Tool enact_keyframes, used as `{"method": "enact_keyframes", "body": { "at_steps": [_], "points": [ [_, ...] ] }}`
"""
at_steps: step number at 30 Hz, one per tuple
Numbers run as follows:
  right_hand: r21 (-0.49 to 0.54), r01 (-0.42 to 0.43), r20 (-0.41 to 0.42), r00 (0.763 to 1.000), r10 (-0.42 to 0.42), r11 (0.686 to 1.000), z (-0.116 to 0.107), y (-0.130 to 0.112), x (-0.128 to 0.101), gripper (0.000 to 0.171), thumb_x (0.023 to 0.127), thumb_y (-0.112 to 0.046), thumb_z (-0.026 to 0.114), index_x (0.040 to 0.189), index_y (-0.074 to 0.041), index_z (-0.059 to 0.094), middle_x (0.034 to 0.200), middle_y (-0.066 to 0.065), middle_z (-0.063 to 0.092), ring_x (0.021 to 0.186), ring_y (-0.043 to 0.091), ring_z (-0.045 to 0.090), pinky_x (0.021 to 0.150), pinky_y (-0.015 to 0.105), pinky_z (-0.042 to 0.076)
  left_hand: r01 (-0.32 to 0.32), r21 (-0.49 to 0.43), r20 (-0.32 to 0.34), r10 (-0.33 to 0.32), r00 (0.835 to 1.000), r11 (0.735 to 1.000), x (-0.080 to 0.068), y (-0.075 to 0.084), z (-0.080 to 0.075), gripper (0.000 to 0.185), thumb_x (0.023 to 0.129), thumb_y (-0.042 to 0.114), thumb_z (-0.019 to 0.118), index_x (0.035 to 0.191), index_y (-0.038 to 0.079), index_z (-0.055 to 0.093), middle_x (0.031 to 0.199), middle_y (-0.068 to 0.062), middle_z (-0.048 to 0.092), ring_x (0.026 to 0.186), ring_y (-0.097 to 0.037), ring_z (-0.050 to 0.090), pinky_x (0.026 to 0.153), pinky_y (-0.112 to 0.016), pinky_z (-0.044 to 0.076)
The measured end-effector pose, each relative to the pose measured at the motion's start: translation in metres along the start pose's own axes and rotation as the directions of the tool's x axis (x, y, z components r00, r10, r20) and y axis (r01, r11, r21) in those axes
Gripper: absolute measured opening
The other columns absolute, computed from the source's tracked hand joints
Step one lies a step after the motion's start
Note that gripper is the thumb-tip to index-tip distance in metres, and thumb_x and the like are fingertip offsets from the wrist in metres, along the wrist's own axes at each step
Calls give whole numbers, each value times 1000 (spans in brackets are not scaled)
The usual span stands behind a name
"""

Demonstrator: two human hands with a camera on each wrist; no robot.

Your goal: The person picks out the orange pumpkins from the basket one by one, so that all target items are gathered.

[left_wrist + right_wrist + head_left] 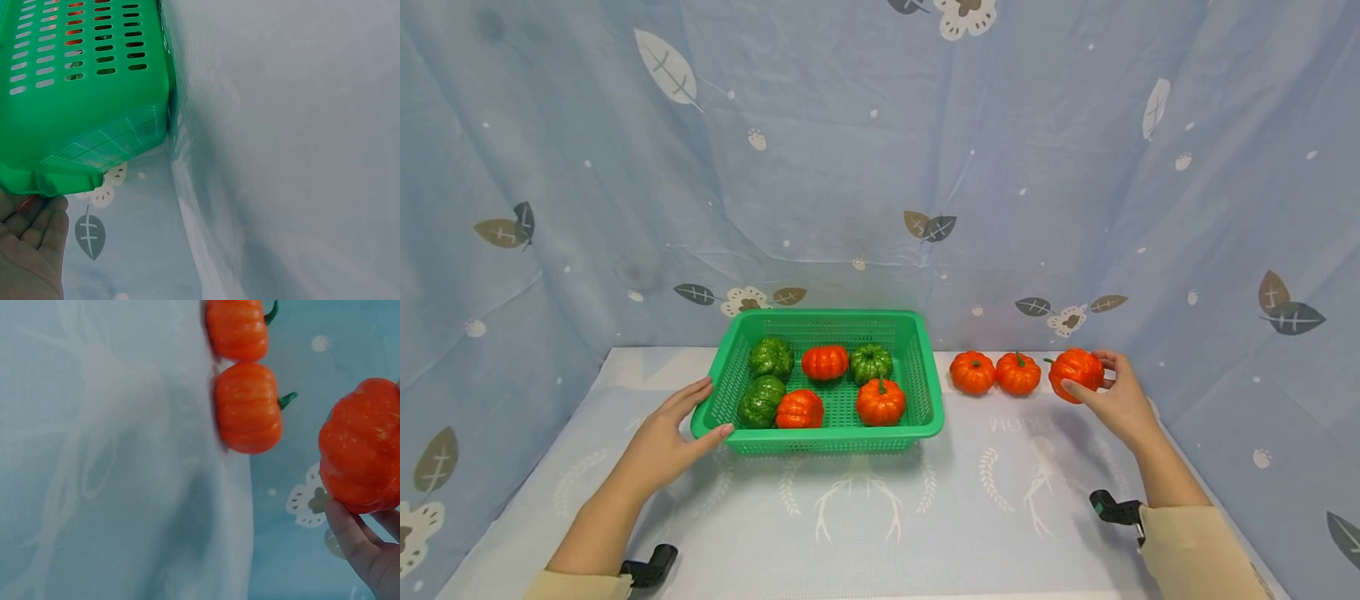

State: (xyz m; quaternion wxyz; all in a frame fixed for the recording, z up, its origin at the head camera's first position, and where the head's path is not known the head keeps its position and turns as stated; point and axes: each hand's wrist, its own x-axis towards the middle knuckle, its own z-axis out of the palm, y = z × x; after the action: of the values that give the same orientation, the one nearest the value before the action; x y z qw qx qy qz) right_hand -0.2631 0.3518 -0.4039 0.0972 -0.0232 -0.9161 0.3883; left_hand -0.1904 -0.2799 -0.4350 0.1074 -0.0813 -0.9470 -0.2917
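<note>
Right hand (1120, 404) fingers curled round pumpkin (1075, 373), well right of basket (925, 392); left hand (673, 429) flat against its corner.

Bright, even, soft light; faint shadows; wide-angle bending at edges; wrist views slightly blurred.

Left wrist view cuts the green basket (81, 94) at top and left, contents only orange glints through slots; left hand (31, 250) cropped at the corner; right wrist view cuts the held pumpkin (362, 447) and right hand (369, 550) at the right edge.
</note>
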Motion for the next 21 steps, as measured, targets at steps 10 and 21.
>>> {"method": "enact_keyframes", "body": {
  "at_steps": [10, 21],
  "points": [
    [-79, 9, -26, 1000, -11, 997, 6, 24, 13, 89, 92, -46, 71, 154, 3, 29, 145, 35, 35, 120, 52, 44, 93, 67, 48, 5, 3, -2, -5, 1000, 1000, 1, 1, 0, 86, 91, 50, 71, 153, 1, 38, 160, -17, 31, 137, -52, 35, 101, -74, 34],
    [-79, -56, -16, 998, 55, 995, 13, 42, 24, 91, 89, -50, 72, 151, 4, 31, 146, 34, 35, 122, 52, 41, 96, 65, 47, 6, -2, -2, -6, 1000, 1000, 0, 1, 0, 86, 91, 51, 70, 153, 1, 39, 160, -17, 32, 138, -52, 35, 101, -74, 33]
  ]
}}
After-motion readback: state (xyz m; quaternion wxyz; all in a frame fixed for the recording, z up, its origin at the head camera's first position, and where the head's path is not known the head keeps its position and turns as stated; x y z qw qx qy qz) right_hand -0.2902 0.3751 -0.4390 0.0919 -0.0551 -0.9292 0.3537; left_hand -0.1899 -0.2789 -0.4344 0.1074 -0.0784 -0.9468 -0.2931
